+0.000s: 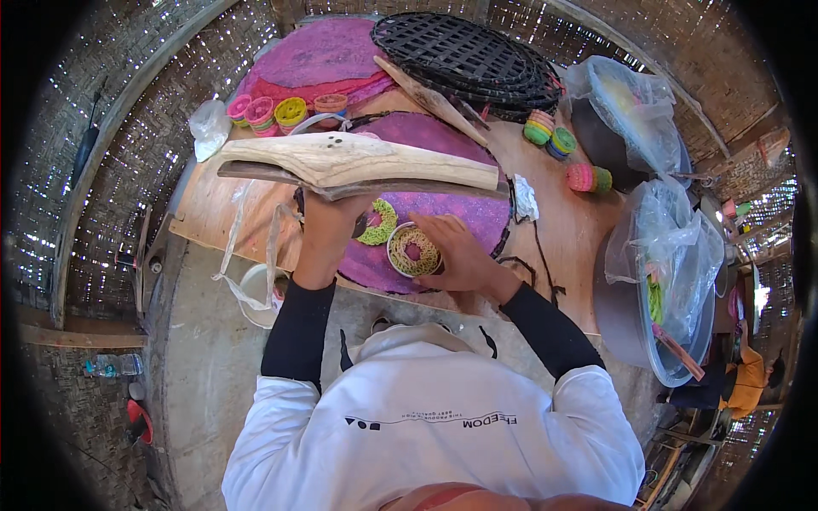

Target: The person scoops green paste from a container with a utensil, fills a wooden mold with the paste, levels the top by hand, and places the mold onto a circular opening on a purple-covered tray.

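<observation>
One left hand (342, 210) with a wooden tool (366, 162) in grip, right hand (460, 255) around a strand-filled mould (390, 251).

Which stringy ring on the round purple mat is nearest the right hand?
The pale yellow stringy ring inside the round white rim; the bright green ring sits farther left.

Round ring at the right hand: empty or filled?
Filled, around an open middle: yellowish strands lie in a circle inside the ring's pale rim.

A loose white top (452, 383) with small black lettering (490, 421) and a thin line (400, 420) across its front; snug black sleeves (298, 330) cover part of both forearms (321, 243).
</observation>
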The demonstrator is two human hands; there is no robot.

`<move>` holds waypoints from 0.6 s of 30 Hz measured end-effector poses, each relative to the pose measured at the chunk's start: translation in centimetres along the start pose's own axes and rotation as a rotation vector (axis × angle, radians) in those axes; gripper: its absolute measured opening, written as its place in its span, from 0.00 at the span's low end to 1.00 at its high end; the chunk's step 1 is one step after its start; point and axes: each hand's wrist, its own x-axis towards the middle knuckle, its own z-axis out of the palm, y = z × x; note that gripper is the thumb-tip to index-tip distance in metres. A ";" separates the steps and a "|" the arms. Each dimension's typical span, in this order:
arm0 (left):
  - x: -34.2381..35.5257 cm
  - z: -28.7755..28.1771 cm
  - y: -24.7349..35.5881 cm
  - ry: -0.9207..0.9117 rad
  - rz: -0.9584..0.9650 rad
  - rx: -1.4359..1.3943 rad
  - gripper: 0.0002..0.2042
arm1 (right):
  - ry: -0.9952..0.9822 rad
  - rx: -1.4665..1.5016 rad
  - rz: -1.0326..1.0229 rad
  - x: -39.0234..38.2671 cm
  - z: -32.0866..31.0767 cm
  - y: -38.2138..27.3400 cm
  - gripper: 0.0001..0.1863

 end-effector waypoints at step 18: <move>0.1 1.2 -3.7 0.162 0.427 0.288 0.20 | 0.476 -0.030 0.096 -3.4 -5.4 2.9 0.41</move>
